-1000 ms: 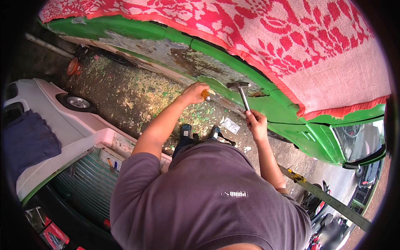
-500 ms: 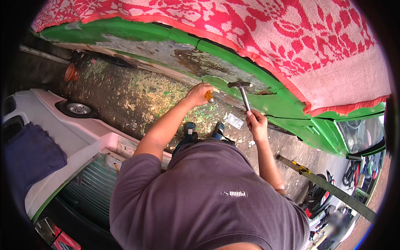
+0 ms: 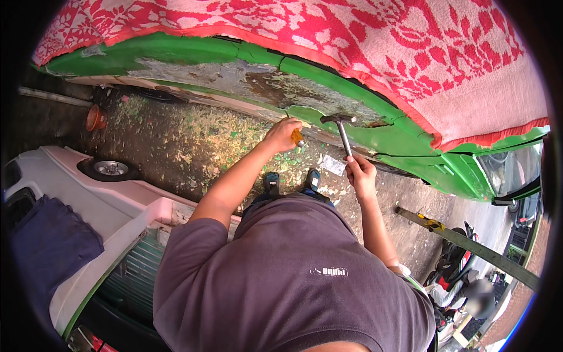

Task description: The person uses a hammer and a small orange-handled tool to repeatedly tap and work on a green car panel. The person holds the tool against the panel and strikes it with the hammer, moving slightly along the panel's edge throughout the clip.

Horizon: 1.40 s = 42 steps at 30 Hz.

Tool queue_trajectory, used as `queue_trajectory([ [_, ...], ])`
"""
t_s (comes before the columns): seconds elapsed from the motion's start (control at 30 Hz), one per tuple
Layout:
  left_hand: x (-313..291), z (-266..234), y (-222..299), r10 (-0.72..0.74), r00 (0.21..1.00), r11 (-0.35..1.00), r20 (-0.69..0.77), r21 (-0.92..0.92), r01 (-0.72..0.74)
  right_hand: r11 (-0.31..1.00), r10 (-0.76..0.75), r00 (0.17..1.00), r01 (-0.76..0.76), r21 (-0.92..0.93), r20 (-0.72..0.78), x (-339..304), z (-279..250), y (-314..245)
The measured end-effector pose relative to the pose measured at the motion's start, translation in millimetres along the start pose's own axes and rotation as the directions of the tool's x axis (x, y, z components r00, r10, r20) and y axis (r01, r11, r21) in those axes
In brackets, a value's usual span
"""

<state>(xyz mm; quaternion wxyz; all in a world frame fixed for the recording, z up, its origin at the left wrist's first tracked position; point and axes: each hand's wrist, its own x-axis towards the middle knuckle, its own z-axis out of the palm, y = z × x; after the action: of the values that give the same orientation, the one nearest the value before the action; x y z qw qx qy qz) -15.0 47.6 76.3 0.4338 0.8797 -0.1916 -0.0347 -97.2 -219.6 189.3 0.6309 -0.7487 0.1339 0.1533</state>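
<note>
Head view: left hand (image 3: 282, 134) closed around an amber-handled tool (image 3: 297, 138), its shaft mostly hidden by the fingers. Right hand (image 3: 360, 172) grips a hammer (image 3: 343, 137); its head lies just right of the left hand, near the damaged side of a green car (image 3: 422, 164). Contact with the car cannot be told.

Compared with the earlier frames, both grips are unchanged; the view has shifted, bringing a dark blue cloth (image 3: 56, 240) on the pale pickup (image 3: 88, 183) nearer and farther into sight.

Containers: an orange-red pot (image 3: 95, 118) stands far left on the chip-strewn ground (image 3: 170, 132); contents cannot be told. The pickup's ribbed bed (image 3: 142, 261), near left, is partly hidden by the person's shirt (image 3: 293, 252).
</note>
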Motion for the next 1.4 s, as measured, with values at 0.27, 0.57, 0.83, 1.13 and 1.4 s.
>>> queue_trajectory([
  [0.27, 10.2, -5.5, -9.3, 0.029, 0.999, 1.000, -0.034, -0.005, -0.030, 0.996, -0.032, 0.999, 0.034, -0.081, 0.019, -2.7, 5.4, 1.7],
  [0.57, 32.8, -10.3, 10.9, -0.181, 0.983, 0.983, 0.006, -0.038, 0.181, 0.666, -0.668, 0.744, 0.604, -0.438, 0.011, -15.0, 18.1, 23.5],
  [0.83, 30.6, 0.3, 20.7, -0.208, 0.977, 0.978, -0.037, 0.008, 0.209, 0.712, -0.654, 0.752, 0.577, -0.401, -0.079, -13.6, 15.7, 37.5],
  [1.13, 29.8, 8.1, 12.2, -0.156, 0.978, 0.988, -0.141, -0.037, 0.152, 0.658, -0.678, 0.734, 0.590, -0.468, -0.027, -15.9, 14.3, 42.9],
  [1.4, 31.3, -1.7, 17.9, -0.242, 0.965, 0.970, -0.105, -0.064, 0.236, 0.671, -0.699, 0.705, 0.590, -0.449, -0.119, -16.2, 23.6, 37.2],
])
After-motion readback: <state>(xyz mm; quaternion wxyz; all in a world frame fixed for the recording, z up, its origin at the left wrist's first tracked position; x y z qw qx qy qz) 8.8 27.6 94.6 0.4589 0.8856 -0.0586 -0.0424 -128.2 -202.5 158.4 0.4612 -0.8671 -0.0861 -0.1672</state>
